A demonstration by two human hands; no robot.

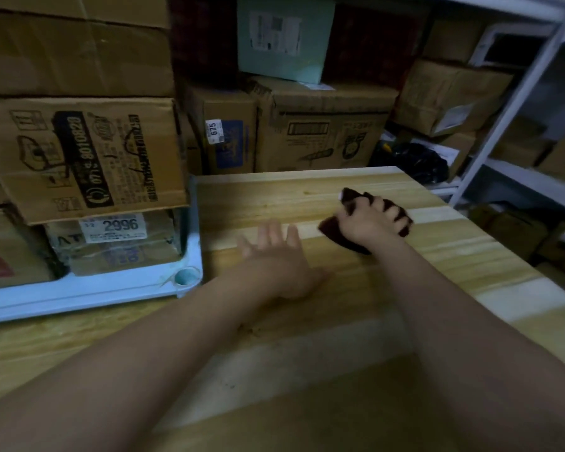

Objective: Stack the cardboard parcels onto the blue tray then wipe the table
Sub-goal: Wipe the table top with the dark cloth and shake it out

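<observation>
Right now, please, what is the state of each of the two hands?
Left hand: open, flat on the wooden table, holding nothing.
Right hand: closed around a dark cloth.

A pale wooden table [340, 190], its planks smooth with visible grain and a faint sheen, carries a light blue tray [88, 293] of smooth, slightly glossy plastic. On the tray sit matt brown cardboard parcels [85, 158], creased and printed in black ink, one lower box [118, 243] wrapped in shiny clear tape and bearing a white paper label. The right hand [369, 220] grips a dark, soft-looking cloth [343, 236]. Behind stands a shelf frame [509, 109] of white-painted metal.
</observation>
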